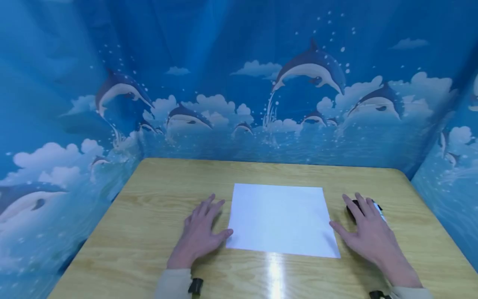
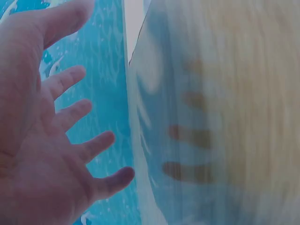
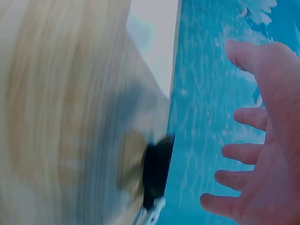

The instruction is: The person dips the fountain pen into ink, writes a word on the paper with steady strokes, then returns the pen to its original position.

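While hands (image 1: 201, 233) (image 1: 367, 233) hover, white sheet (image 1: 281, 220) lies between.

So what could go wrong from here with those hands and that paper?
The white paper lies flat on the table, and neither the left hand nor the right hand grips it, so a careless brush might slide it. In the head view, the right hand partly hides a dark object, which could get knocked.
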{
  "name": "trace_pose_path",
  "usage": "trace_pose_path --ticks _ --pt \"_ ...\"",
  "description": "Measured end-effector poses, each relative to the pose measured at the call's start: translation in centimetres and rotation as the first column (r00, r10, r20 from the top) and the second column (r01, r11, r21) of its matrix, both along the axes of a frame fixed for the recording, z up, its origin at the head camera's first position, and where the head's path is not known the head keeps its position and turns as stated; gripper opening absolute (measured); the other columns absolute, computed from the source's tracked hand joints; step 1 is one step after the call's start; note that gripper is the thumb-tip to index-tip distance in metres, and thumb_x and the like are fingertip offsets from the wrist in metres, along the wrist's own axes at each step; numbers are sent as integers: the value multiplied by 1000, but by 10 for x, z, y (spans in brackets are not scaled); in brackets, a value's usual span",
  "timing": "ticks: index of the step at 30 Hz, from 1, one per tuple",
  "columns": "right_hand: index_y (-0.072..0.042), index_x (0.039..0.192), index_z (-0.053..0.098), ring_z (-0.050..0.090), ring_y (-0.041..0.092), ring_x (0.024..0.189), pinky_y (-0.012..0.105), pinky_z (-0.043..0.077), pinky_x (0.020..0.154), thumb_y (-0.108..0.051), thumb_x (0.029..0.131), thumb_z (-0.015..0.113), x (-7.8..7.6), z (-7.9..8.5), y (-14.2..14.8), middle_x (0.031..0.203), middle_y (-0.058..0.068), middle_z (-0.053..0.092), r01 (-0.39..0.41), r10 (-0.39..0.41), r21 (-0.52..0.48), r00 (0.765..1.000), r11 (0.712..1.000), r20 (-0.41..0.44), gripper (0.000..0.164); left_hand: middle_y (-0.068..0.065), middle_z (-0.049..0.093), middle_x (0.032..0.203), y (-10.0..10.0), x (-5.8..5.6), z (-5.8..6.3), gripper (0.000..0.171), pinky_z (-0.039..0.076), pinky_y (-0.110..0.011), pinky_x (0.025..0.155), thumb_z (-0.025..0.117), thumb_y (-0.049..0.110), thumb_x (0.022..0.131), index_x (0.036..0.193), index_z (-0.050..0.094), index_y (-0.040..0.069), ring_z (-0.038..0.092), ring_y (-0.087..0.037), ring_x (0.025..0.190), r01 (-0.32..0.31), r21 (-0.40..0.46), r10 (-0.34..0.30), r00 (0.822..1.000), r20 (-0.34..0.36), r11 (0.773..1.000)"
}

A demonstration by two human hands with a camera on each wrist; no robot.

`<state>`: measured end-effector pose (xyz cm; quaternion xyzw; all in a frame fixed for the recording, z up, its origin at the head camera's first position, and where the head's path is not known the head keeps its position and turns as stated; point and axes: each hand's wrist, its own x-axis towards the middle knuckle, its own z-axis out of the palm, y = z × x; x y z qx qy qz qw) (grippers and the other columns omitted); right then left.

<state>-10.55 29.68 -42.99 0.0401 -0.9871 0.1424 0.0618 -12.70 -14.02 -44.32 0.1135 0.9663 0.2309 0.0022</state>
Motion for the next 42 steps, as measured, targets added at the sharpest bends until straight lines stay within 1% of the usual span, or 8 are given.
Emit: trace_pose_path --ticks 6,13,16,19,24,29,33,42 --pt "-9 161 29 24 64 142 85 35 88 -60 96 61 6 -4 27 160 37 25 43 -43 -31 999 999 14 88 -5 28 170 9 -5 -1 80 28 -78 111 73 55 87 156 42 31 30 -42 153 42 1 -42 997 65 999" --pt "-5 159 30 36 67 128 82 38 84 -53 97 63 12 -16 62 152 42 31 84 -83 -35 996 996 11 85 -5 33 168 17 -14 -4 74 28 -78 110 72 52 88 154 45 30 31 -42 152 95 4 -95 990 107 995" --pt "2 155 33 42 68 116 79 41 81 -51 99 61 13 -17 77 143 45 37 119 -118 -18 991 993 54 82 -4 34 167 20 -17 -5 73 27 -78 111 70 54 89 153 47 30 31 -43 151 111 -30 -106 986 131 993" --pt "8 147 40 54 63 104 69 48 72 -47 99 62 12 -17 90 130 45 48 160 -160 0 983 987 86 77 -2 34 168 22 -19 -6 71 25 -77 113 68 55 89 153 48 31 31 -44 152 125 -74 -112 981 161 989" --pt "13 130 54 67 46 81 54 52 61 -31 93 71 12 -18 99 100 35 68 164 -163 -15 985 986 65 60 -3 38 166 25 -22 -6 69 25 -77 112 70 53 89 151 51 29 31 -44 151 138 -107 -119 978 169 985" --pt "15 121 59 65 32 69 44 49 56 -28 92 73 12 -19 103 80 17 71 153 -152 -4 984 988 88 54 -3 39 165 26 -22 -6 68 25 -76 113 70 54 88 149 53 28 31 -43 151 133 -117 -111 978 175 984" --pt "15 115 62 60 21 62 41 46 55 -24 90 75 12 -21 104 71 5 68 138 -138 12 987 990 87 48 -3 40 164 28 -22 -4 68 25 -77 112 72 52 87 148 54 27 31 -43 151 134 -105 -114 977 178 985" --pt "14 114 63 52 14 59 33 40 52 -20 91 72 11 -24 103 67 0 65 160 -160 6 980 987 120 42 -5 40 164 29 -23 4 68 27 -78 111 75 47 86 147 56 24 32 -44 150 137 -90 -117 974 196 986"
